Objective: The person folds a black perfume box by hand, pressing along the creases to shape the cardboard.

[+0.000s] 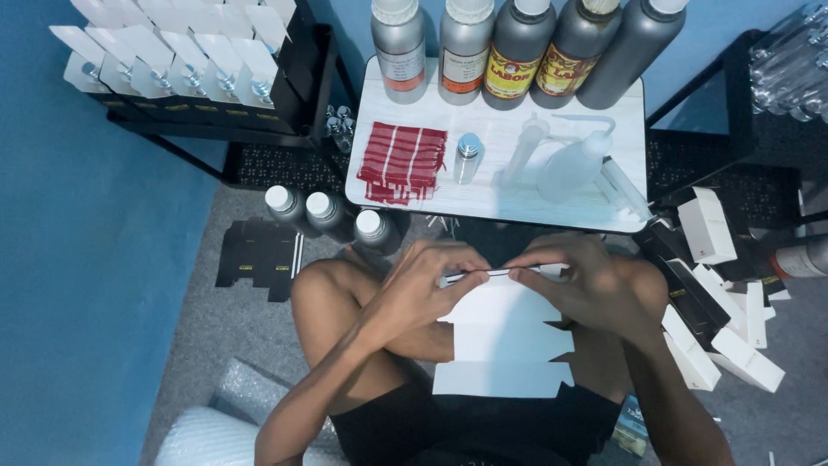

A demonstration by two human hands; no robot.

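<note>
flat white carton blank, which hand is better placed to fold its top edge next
Left, probably. The left hand pinches the flat carton blank near the middle of its top edge; the right hand holds the far end.

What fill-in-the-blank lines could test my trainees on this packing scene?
1. Both hands, left hand and right hand, hold a flat ____ carton blank.
2. The red label stack lies on the small ____ table.
3. Along the table's far edge stand ____ large metal bottles.

Missing: white; white; five
</note>
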